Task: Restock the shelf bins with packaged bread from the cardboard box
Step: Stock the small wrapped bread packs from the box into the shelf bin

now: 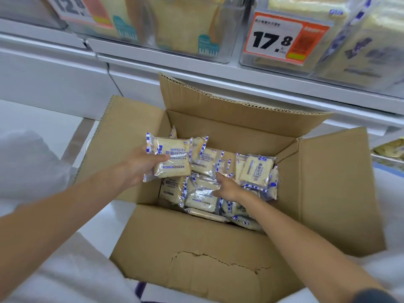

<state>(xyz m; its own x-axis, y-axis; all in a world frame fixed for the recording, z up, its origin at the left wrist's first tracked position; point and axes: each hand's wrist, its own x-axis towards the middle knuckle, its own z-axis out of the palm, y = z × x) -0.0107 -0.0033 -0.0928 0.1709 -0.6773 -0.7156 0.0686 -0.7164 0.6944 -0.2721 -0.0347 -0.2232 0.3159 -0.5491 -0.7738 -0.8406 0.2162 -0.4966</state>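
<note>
Now my left hand (140,165) pinches one bread pack (170,157) above the box (196,248), label up, its long axis running left-right. My right hand (227,186), fingers spread, rests on the packs (201,200) heaped inside, below the bins (317,40).

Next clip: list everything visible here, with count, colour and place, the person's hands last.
cardboard box: one, brown, flaps open, centre, below the shelf.
bread packs in box: many, exact count unclear, clear wrap with blue-white edges, loose inside.
held bread pack: one, same wrap, above the box's left side.
shelf bins: clear, top, holding larger bread bags.
price tags: two, orange-white, on bin fronts.
left hand: gripping the held pack.
right hand: resting on packs in the box.
</note>
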